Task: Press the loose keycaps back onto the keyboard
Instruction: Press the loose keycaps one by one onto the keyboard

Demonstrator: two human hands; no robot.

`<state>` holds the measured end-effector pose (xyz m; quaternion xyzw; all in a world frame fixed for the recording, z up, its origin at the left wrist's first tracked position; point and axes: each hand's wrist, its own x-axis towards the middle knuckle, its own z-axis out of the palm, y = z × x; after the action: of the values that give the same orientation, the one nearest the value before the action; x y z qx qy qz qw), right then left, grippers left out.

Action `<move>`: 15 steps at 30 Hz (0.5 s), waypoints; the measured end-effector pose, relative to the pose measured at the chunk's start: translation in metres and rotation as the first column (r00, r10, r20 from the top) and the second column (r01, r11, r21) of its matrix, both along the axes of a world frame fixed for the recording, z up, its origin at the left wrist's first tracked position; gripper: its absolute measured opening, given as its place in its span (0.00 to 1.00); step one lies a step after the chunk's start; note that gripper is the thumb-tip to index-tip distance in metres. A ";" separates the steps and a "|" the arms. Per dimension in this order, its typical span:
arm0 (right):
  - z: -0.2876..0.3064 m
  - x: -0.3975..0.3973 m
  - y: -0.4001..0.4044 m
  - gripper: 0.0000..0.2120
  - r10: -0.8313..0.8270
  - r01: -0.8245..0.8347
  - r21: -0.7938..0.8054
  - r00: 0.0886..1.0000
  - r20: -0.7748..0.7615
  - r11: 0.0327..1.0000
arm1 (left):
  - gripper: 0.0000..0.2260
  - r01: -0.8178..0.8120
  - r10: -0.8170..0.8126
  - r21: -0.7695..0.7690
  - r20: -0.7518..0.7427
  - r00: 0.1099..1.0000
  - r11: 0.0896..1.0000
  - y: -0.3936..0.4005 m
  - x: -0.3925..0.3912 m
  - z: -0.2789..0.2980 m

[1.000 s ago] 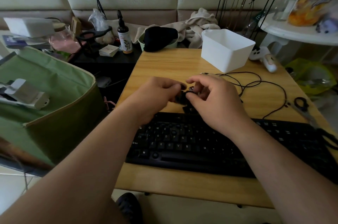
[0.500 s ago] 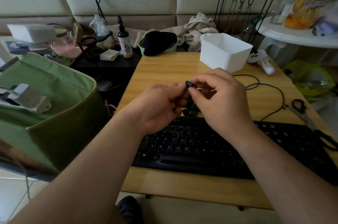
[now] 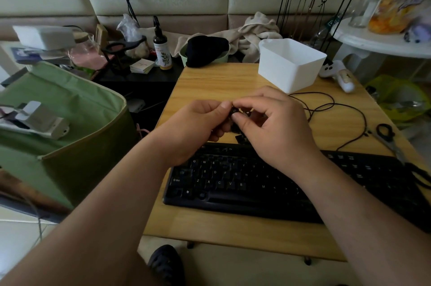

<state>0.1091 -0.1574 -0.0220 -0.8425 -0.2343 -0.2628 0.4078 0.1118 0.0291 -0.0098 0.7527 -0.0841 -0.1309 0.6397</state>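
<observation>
Both hands raised just beyond keyboard [image 3: 245, 180], fingertips meeting. Right hand [image 3: 277, 127] pinching small black keycap [image 3: 234, 112] between thumb and forefinger; left hand [image 3: 198, 127] pinching same keycap, thumb against it, though grip partly hidden. More loose keycaps [image 3: 240, 138] under right hand, on table [image 3: 210, 80]. White box [image 3: 291, 64] beyond right hand.

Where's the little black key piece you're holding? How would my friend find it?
Find the black keyboard on the yellow wooden table. Just above its top edge, the left hand and right hand meet. The keycap is the tiny black square pinched between their fingertips, held up, not lying down.
</observation>
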 end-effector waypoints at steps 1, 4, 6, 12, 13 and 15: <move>0.000 0.000 0.002 0.08 0.000 0.000 -0.008 1.000 0.013 1.000 | 0.16 0.011 -0.011 0.011 0.001 1.000 1.000 0.003 -0.001 0.001; 0.000 0.000 0.006 0.06 -0.028 0.029 -0.017 0.998 0.051 0.999 | 0.17 0.037 -0.037 0.045 0.003 0.999 0.998 0.012 -0.004 0.005; -0.001 0.000 0.009 0.06 -0.040 0.043 -0.038 0.996 0.079 0.998 | 0.16 0.033 -0.034 0.070 0.010 0.999 0.997 0.017 -0.006 0.007; -0.002 -0.002 0.019 0.04 0.025 -0.018 -0.112 0.998 0.061 0.994 | 0.18 0.034 -0.041 0.134 0.047 0.998 0.990 0.029 -0.006 0.004; -0.001 -0.002 0.020 0.04 0.028 -0.025 -0.112 0.999 0.025 0.993 | 0.17 0.035 -0.044 0.163 0.049 0.998 0.986 0.032 -0.006 0.004; -0.003 -0.002 0.022 0.03 0.013 -0.017 -0.120 0.999 -0.034 0.993 | 0.17 0.006 -0.025 0.261 0.071 0.997 0.965 0.037 -0.006 0.002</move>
<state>0.1074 -0.1350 -0.0246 -0.8680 -0.2490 -0.2310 0.3622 0.1060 0.0661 -0.0078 0.8339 -0.0955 -0.1178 0.5307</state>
